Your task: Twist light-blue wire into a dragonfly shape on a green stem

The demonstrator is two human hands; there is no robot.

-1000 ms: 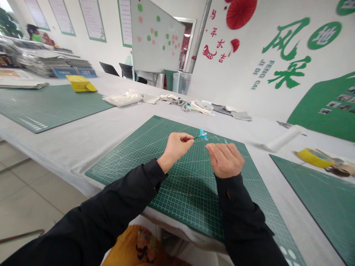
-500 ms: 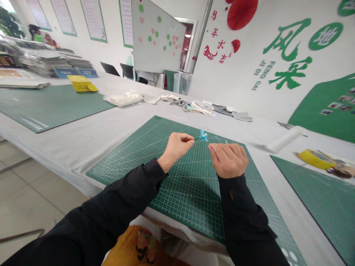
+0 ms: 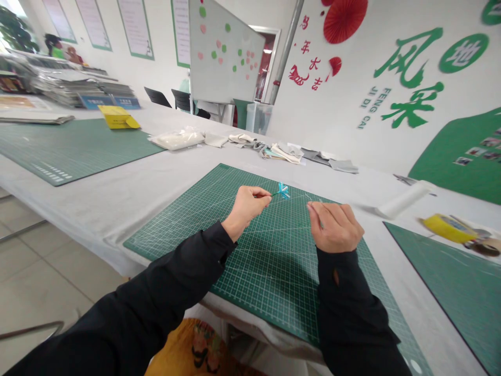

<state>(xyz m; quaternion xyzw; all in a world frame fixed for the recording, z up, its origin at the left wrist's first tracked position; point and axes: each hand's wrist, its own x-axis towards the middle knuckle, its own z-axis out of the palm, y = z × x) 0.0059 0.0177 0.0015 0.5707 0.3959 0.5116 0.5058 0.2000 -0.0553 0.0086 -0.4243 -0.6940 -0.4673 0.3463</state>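
Observation:
A small blue flower [image 3: 284,190] on a thin green stem is pinched between the thumb and fingers of my left hand [image 3: 249,205]. The flower's head points right, over the far part of a green cutting mat [image 3: 270,261]. My right hand [image 3: 335,227] hovers over the mat's right side, apart from the flower. Its fingers are curled, thumb and index fingertip pressed together; whatever they may hold is too small to make out.
Another green mat [image 3: 78,151] lies at the left with a yellow card box [image 3: 117,117]. Fabric scraps [image 3: 287,152] and a plastic-wrapped packet [image 3: 178,139] lie behind. At the right are a yellow tape roll [image 3: 449,228] and another mat [image 3: 450,277]. A person [image 3: 57,49] is far left.
My right hand has moved right, away from the flower. My left hand still holds the stem and has shifted very slightly left.

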